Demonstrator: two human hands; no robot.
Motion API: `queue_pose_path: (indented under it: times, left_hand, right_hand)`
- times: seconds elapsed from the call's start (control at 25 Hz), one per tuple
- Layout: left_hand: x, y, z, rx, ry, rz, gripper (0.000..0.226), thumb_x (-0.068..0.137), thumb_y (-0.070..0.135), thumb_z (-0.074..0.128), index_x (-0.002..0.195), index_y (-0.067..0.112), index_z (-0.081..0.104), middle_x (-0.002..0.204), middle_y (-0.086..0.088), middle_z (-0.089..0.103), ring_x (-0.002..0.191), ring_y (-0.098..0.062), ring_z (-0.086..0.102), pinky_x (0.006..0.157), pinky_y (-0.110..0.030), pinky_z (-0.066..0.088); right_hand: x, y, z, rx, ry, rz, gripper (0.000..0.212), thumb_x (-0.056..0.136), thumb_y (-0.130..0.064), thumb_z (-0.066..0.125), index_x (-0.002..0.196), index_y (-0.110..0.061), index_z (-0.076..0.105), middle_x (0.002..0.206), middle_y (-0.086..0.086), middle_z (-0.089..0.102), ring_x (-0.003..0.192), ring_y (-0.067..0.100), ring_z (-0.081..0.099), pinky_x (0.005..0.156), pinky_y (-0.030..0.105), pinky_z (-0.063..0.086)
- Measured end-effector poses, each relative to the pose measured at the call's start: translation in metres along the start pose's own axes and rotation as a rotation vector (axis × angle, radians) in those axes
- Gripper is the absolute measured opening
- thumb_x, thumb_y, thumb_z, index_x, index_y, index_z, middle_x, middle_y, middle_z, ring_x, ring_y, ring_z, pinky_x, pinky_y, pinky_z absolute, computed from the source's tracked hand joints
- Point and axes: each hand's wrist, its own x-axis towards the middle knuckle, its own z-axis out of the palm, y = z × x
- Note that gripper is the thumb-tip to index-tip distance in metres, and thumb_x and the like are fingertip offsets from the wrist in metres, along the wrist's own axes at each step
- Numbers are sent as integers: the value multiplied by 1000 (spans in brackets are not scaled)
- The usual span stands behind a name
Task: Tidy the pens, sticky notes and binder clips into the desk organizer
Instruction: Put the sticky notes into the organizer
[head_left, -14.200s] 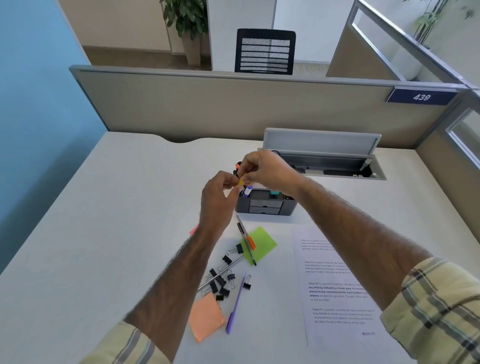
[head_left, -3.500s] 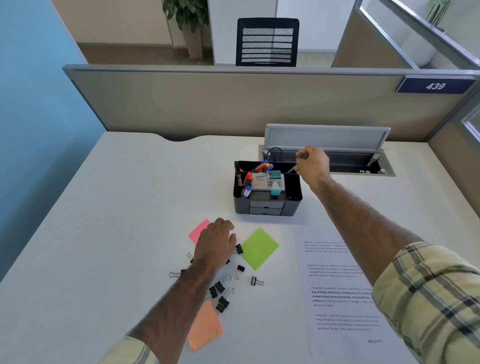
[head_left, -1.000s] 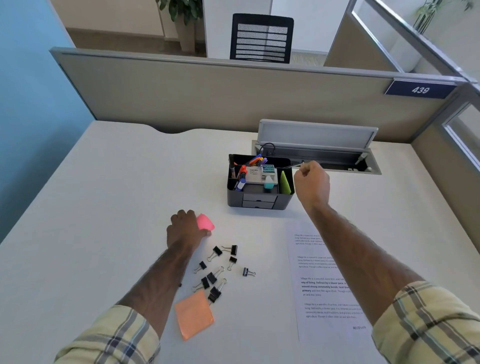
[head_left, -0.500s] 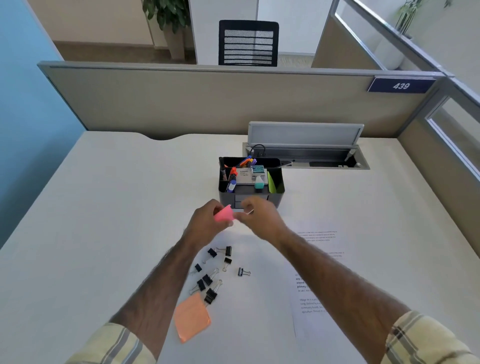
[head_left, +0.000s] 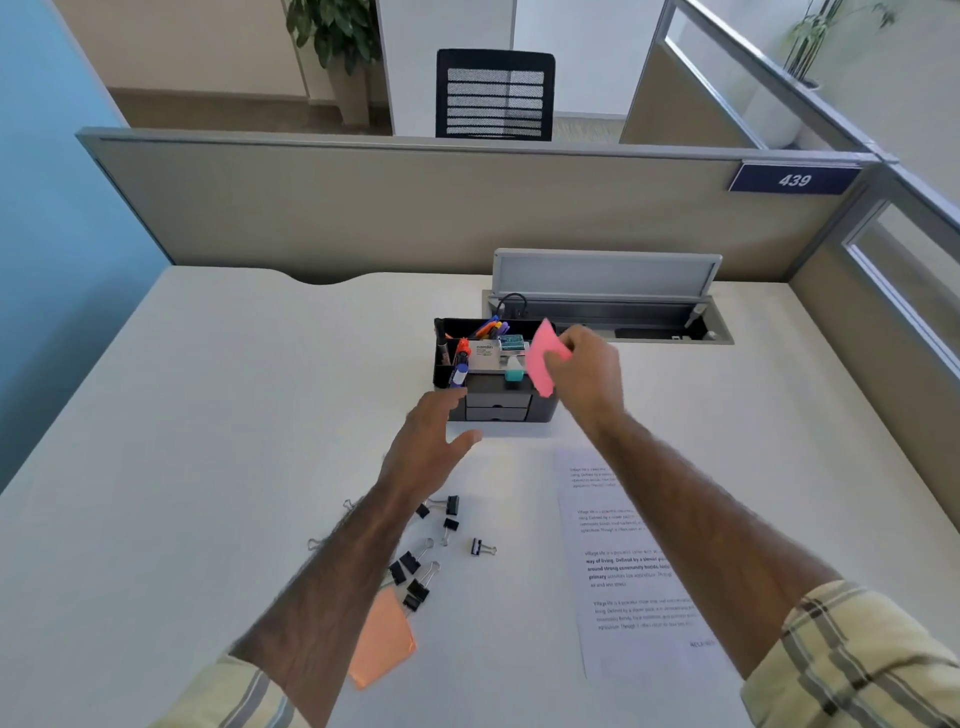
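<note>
The right hand (head_left: 584, 371) pinches the pink sticky note (head_left: 543, 361) just over the organizer (head_left: 496, 410) (right-hand slot, probably); the left hand (head_left: 428, 441), spread, hovers at seven o'clock.

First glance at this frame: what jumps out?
The pink sticky notes, pinched in the right hand just above the right end of the black desk organizer at mid-desk. The left hand hovers open and empty in front of the organizer. Nearer the camera, black binder clips lie scattered, with an orange sticky pad below them beside the left forearm.
</note>
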Motion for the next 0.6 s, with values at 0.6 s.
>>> queue_pose_path:
  times: [0.6]
  left_hand:
    - [-144,-70,-30,362,46,-100,21,97,38,59,109,22,65,104,8,62,99,-17,59,82,-33,49]
  right_hand:
    - [23,29,22,-350,11,11,37,100,-34,47,68,-16,52,69,5,58,67,30,56,53,29,33]
